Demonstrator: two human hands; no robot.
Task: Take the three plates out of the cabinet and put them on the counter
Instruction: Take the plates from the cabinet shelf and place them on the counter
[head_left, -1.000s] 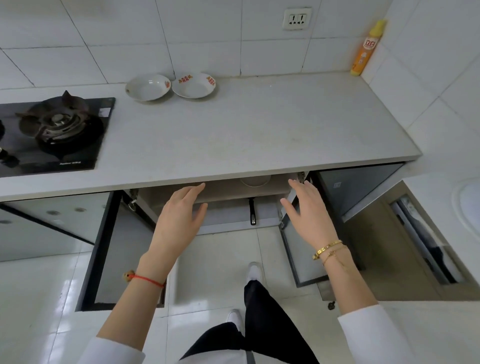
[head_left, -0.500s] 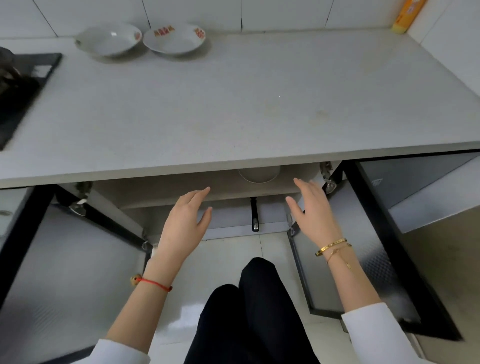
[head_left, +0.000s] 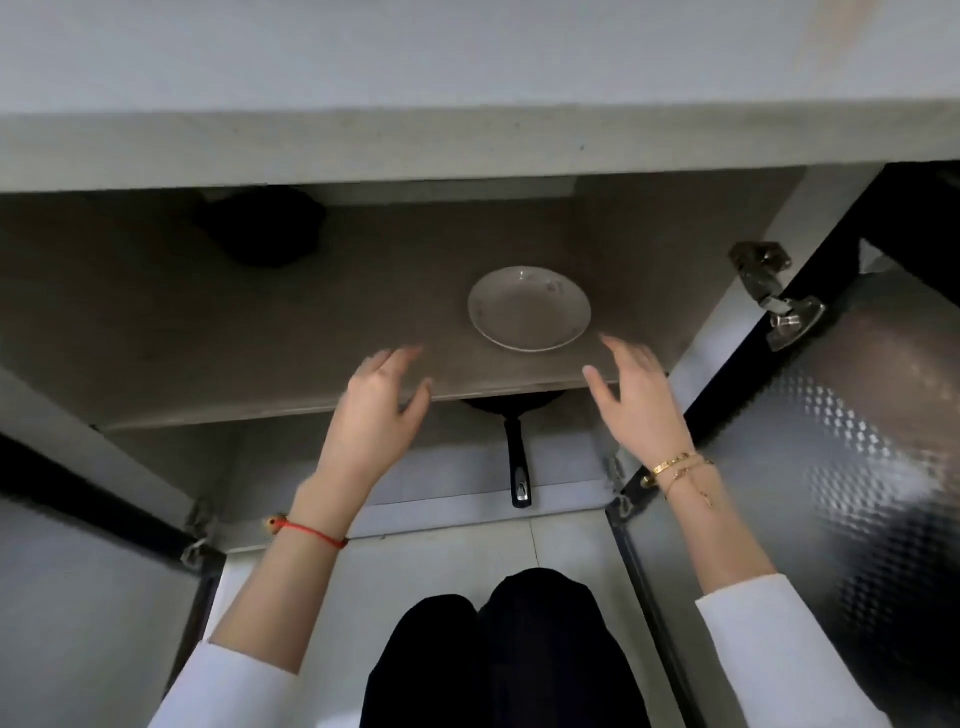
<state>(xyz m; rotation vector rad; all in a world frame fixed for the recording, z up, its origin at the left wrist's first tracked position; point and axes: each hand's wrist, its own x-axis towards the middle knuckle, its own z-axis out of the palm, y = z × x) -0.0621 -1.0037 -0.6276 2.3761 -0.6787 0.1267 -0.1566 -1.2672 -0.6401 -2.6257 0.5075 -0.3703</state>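
Note:
One white plate (head_left: 529, 307) with a faint flower pattern lies on the cabinet shelf (head_left: 208, 332), right of its middle. My left hand (head_left: 376, 415) hovers at the shelf's front edge, just left of the plate, fingers apart and empty. My right hand (head_left: 636, 397) is at the shelf edge just right of the plate, also spread and empty. Neither hand touches the plate. The counter (head_left: 467, 62) fills the top of the view, seen from its front edge.
A black frying pan (head_left: 514, 431) sits below the shelf, its handle pointing toward me. A dark object (head_left: 260, 228) rests at the shelf's back left. Both cabinet doors (head_left: 841, 467) stand swung out at either side. My knees (head_left: 509, 649) are below.
My head has dropped lower, so the shelf and plate show and the counter's two plates have left view. Both hands have moved forward to the shelf edge on either side of the plate.

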